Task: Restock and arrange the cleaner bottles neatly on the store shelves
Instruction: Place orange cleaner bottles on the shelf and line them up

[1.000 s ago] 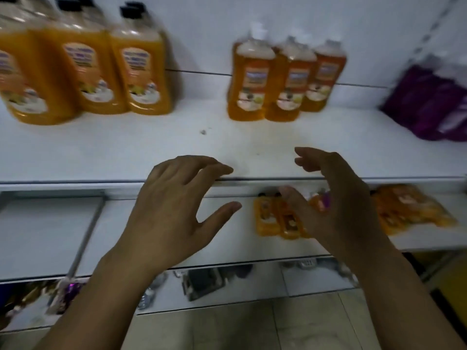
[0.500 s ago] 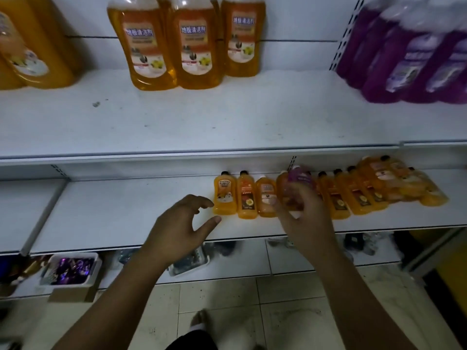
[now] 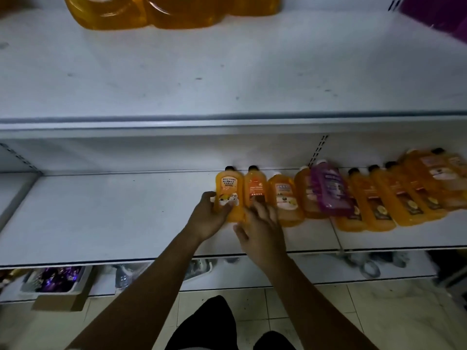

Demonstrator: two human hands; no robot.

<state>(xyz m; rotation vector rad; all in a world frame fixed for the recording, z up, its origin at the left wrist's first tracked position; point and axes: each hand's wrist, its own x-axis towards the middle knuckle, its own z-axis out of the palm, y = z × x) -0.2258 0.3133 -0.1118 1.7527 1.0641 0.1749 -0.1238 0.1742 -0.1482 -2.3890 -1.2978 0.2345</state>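
Observation:
A row of small orange cleaner bottles stands on the lower white shelf. My left hand grips the leftmost orange bottle, thumb across its label. My right hand lies beside it with fingers stretched out, its fingertips touching the base of the second orange bottle. A third orange bottle stands just to the right. Further right, a purple bottle leans among several more orange bottles.
The upper shelf carries large orange bottles at its back and purple ones at the top right. Beneath the lower shelf are a box of purple packets and other goods. Tiled floor lies below.
The view has tilted down to the lower shelf. My left hand reached forward and took hold of the leftmost orange bottle. My right hand left the purple bottle and moved left.

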